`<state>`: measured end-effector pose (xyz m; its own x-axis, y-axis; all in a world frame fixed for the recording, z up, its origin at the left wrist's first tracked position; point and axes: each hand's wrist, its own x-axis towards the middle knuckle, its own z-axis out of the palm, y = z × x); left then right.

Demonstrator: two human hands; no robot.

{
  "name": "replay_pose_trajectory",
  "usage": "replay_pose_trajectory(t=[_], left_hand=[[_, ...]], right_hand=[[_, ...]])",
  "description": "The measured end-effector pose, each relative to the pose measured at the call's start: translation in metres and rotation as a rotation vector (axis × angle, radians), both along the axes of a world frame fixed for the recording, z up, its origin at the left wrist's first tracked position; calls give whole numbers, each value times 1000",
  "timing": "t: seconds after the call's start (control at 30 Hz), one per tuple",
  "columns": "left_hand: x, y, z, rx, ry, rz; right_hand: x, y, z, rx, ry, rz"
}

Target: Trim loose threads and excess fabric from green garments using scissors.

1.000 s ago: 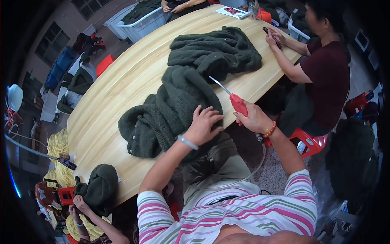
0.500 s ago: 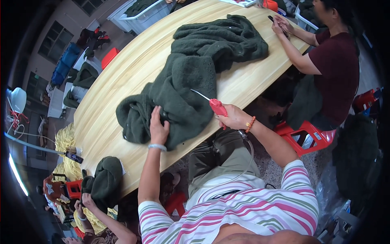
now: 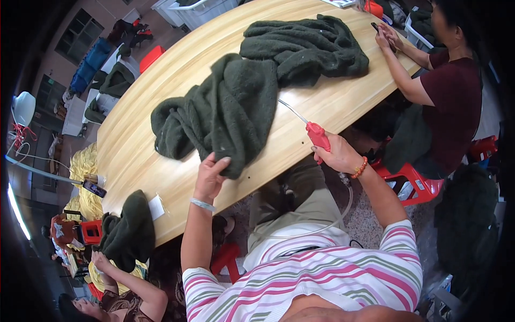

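Thumb and fingers of my left hand (image 3: 209, 178) pinch the near edge of a dark green fleecy garment (image 3: 236, 110), which lies crumpled on the table. In my right hand (image 3: 344, 155) is a red air blow gun (image 3: 317, 135), its long thin metal nozzle pointing up and left toward the garment's right edge. A clear hose (image 3: 350, 201) runs from the gun's handle down across my lap. Just beyond, a second dark green garment (image 3: 308, 48) lies bunched, close against the first.
The pale wooden table (image 3: 145, 134) curves away to the left. At the right a person (image 3: 450, 102) holds a phone (image 3: 375, 27); at the lower left another person's hands (image 3: 99, 260) are by a dark green cloth (image 3: 131, 231). A red stool (image 3: 413, 182) stands right of me.
My left hand has gone from lying on the garment to pinching its edge. The garment has shifted away from the table edge. My right hand has moved right with the blow gun.
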<state>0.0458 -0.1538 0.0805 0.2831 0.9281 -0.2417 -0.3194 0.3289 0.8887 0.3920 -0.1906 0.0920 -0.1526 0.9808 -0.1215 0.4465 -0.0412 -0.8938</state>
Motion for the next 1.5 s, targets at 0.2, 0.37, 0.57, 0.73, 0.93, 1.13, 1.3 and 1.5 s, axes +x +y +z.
replay_pose_trajectory(t=[0.2, 0.37, 0.57, 0.73, 0.93, 1.13, 1.3, 1.5], left_hand=[[13, 8, -31, 12, 17, -29], [18, 29, -34, 26, 119, -2], [20, 35, -51, -81, -69, -5], [18, 36, -55, -116, -156, -30], [12, 37, -59, -62, -167, -77], [13, 34, -54, -84, -188, -35], [-7, 34, -48, -90, -68, -18], [-4, 51, 12, 146, 796, 294]], right_hand=[[-16, -32, 0, 191, -229, 66], [-21, -67, -4, 194, -278, 93], [-44, -66, 3, 179, -430, 198], [-60, -52, 7, 182, -526, 245], [-65, -45, 14, 152, -512, 356], [-69, -45, 10, 132, -527, 369], [-60, -40, -2, 198, -392, 253], [-55, -38, 2, 181, -413, 237]])
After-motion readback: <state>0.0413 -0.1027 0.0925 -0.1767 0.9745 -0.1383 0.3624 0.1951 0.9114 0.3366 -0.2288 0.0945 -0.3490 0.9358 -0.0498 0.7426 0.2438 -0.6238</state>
